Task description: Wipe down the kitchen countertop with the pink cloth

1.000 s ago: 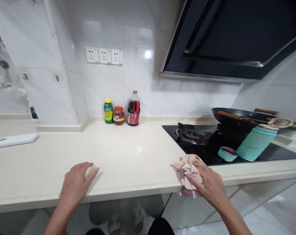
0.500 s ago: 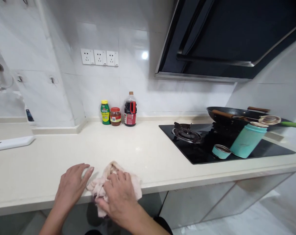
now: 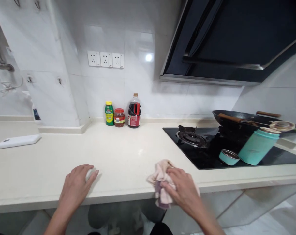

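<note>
My right hand (image 3: 181, 186) is closed on a crumpled pale pink cloth (image 3: 162, 176) with a purple patch. It presses the cloth on the front edge of the cream countertop (image 3: 118, 156), and part of the cloth hangs over that edge. To the left, my left hand (image 3: 77, 182) rests at the counter's front with its fingers curled. Between its thumb and fingers shows a small, pale, rounded thing (image 3: 89, 173), mostly hidden by the hand, and I cannot make out its kind.
Against the wall stand a green bottle (image 3: 109, 114), a red-lidded jar (image 3: 119, 118) and a dark sauce bottle (image 3: 134, 112). At right, the black hob (image 3: 211, 160) bears a wok (image 3: 226, 119), a teal container (image 3: 259, 147) and its teal cap (image 3: 229, 157). A white device (image 3: 18, 141) lies left.
My right hand has slid the cloth to the right along the counter's front edge, away from my left hand. The left hand has hardly moved. The view has shifted slightly.
</note>
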`<state>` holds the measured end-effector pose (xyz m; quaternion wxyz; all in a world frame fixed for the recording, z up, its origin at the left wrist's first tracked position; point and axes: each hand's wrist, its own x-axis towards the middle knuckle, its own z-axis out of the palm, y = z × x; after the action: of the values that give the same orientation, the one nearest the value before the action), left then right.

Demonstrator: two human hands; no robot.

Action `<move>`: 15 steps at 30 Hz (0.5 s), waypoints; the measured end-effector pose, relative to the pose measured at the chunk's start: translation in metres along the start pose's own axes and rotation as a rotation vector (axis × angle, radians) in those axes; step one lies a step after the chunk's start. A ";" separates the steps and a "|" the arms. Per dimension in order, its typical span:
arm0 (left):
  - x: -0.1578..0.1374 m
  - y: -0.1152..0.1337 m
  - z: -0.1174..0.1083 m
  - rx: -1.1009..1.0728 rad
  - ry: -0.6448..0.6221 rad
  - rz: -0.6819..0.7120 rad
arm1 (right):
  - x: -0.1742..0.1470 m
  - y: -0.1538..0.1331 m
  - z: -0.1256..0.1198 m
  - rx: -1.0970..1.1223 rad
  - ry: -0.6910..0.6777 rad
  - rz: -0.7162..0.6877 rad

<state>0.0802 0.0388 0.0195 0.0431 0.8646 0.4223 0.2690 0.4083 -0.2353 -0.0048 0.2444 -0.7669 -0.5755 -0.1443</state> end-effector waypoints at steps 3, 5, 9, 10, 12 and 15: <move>-0.001 0.001 0.001 0.010 0.039 0.012 | -0.001 0.054 -0.009 -0.091 0.048 0.123; -0.002 0.001 0.002 0.010 0.063 0.021 | 0.006 0.071 -0.012 -0.115 0.045 0.187; -0.002 0.000 0.005 -0.007 0.068 0.005 | 0.037 0.044 -0.009 -0.195 -0.078 0.331; -0.002 0.000 0.005 -0.011 0.070 0.001 | 0.048 0.027 -0.005 -0.203 -0.113 0.354; -0.002 0.001 0.005 -0.015 0.082 -0.002 | 0.071 -0.015 0.007 -0.179 -0.170 0.338; -0.003 0.000 0.007 -0.017 0.100 0.005 | 0.100 -0.082 0.033 -0.117 -0.221 0.196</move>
<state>0.0820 0.0371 0.0123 0.0289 0.8506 0.4196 0.3155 0.3576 -0.1182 0.0350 0.1475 -0.8436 -0.5119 -0.0677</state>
